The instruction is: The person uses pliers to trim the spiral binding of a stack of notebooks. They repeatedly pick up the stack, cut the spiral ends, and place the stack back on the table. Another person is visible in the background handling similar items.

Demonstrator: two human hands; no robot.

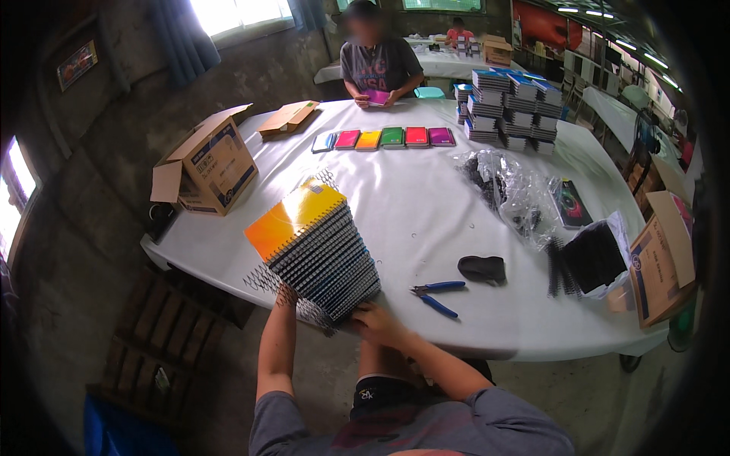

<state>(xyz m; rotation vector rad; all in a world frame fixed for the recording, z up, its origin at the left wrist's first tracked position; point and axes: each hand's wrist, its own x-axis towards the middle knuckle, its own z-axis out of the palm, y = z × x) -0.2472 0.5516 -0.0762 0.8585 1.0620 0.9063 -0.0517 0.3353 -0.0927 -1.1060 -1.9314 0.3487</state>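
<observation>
A tall, tilted stack of spiral notebooks (323,262) stands at the table's near edge, its top cover yellow and orange. Rows of black wire coils face me, and loose coil ends stick out at its left side and behind it. My left hand (286,295) is against the stack's lower left side; its fingers are hidden behind the coils. At the bottom right corner my right hand (374,321) is closed on the stack, fingertips partly out of sight. Blue-handled cutting pliers (439,296) lie to the right with their handles spread, next to a dark pouch-like item (482,269).
Six small notebook piles (392,137) form a row across the table. Behind them a person (378,64) holds a purple notebook. Tall notebook stacks (511,110) stand far right. Clear plastic bags (509,194), black coils (593,258) and cardboard boxes (220,167) line the sides.
</observation>
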